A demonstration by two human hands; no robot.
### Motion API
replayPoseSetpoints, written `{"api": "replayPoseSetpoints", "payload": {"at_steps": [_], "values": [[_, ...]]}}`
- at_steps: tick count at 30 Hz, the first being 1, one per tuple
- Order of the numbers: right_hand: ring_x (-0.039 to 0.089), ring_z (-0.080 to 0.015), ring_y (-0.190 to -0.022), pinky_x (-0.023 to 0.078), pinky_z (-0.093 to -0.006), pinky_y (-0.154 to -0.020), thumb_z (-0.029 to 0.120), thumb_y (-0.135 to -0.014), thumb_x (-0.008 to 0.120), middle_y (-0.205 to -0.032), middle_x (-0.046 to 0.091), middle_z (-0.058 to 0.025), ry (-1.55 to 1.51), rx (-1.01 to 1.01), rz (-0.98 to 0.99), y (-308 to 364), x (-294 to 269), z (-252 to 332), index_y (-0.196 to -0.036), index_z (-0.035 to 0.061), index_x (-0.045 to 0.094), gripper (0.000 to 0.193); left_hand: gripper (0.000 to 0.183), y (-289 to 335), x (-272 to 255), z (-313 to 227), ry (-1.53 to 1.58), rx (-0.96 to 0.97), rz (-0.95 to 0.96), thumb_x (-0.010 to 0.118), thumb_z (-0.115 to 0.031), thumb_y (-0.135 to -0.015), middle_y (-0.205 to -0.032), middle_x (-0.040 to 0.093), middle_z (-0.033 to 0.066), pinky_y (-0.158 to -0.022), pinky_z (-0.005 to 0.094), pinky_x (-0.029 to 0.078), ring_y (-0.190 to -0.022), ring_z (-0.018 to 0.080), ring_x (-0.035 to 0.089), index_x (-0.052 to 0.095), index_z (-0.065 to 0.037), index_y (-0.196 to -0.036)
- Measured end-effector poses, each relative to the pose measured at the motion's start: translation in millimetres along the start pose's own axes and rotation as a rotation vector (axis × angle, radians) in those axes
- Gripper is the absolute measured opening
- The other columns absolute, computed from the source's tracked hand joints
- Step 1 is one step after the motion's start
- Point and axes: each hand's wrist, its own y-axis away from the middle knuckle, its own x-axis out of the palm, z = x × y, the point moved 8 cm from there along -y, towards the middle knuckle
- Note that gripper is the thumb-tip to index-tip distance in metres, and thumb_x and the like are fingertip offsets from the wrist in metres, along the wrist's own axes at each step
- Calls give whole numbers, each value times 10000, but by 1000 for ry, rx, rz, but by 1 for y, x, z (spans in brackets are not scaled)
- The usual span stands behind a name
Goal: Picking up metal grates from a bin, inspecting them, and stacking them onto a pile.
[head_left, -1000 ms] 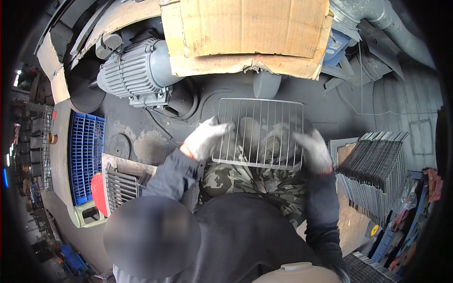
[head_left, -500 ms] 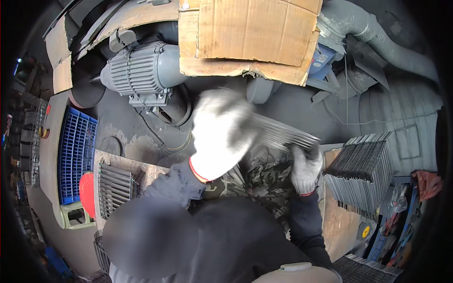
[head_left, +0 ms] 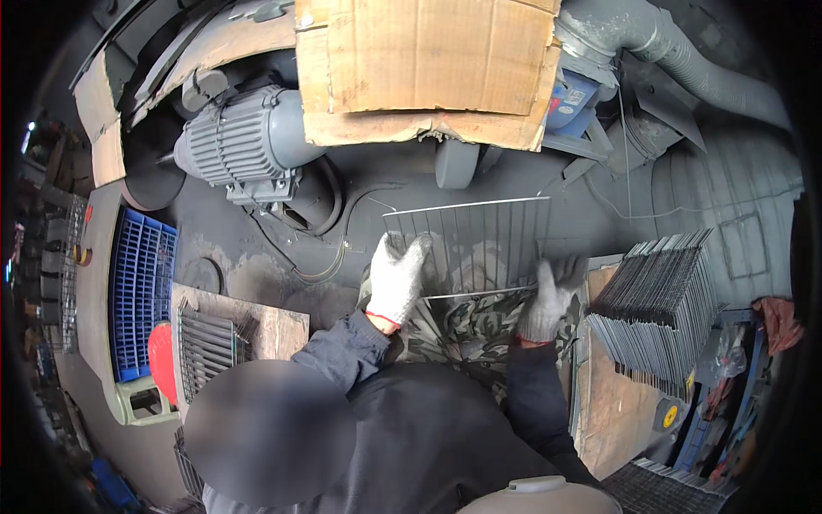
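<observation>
A flat rectangular wire rack (head_left: 479,248) with thin parallel rods is tilted up in front of me, above my camouflage-clad lap. My left hand (head_left: 396,278), in a white knit glove with a red cuff edge, grips its left side between thumb and fingers. At the rack's lower right corner is my right hand (head_left: 548,304), in a greyer glove. Its fingers are spread and slightly blurred, the thumb next to the rack's edge; I cannot tell whether it touches.
A tall stack of wire racks (head_left: 655,300) stands on a board at right. Other racks (head_left: 210,343) lie at left, near a red round piece (head_left: 161,364) and a blue plastic crate (head_left: 144,291). Ahead are a grey motor (head_left: 235,141), cardboard sheets (head_left: 428,64) and a duct (head_left: 698,73).
The wire rack, earlier blurred and seen nearly edge-on, now faces me more broadly. My left hand has moved down and left; the right hand's fingers have spread.
</observation>
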Motion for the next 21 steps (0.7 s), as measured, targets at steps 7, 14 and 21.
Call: {"api": "replayPoseSetpoints", "payload": {"at_steps": [7, 14, 21], "values": [[685, -127, -895, 563, -304, -830, 57, -981, 743, -1068, 759, -40, -795, 659, 330, -64, 56, -59, -1198, 34, 722, 219, 245, -47, 53, 38, -64, -41, 164, 794, -166, -984, -868, 670, 18, -665, 262, 503, -750, 75, 583, 626, -8, -1067], [662, -106, -749, 535, -282, -663, 109, -987, 760, -969, 742, -19, -838, 624, 248, -84, 101, -36, -1180, 35, 695, 216, 210, -78, 24, 43, -173, -97, 138, 776, -183, -999, -806, 661, 18, -587, 276, 516, -628, 106, 593, 622, -41, -999], [719, -157, -859, 607, -326, -735, 53, -964, 735, -1044, 755, -82, -705, 821, 678, -44, 191, -38, -1185, 7, 720, 226, 277, -75, -62, 42, 16, -421, 25, 760, -144, -992, -918, 694, 66, -581, 358, 559, -698, 178, 663, 619, -21, -1197]]}}
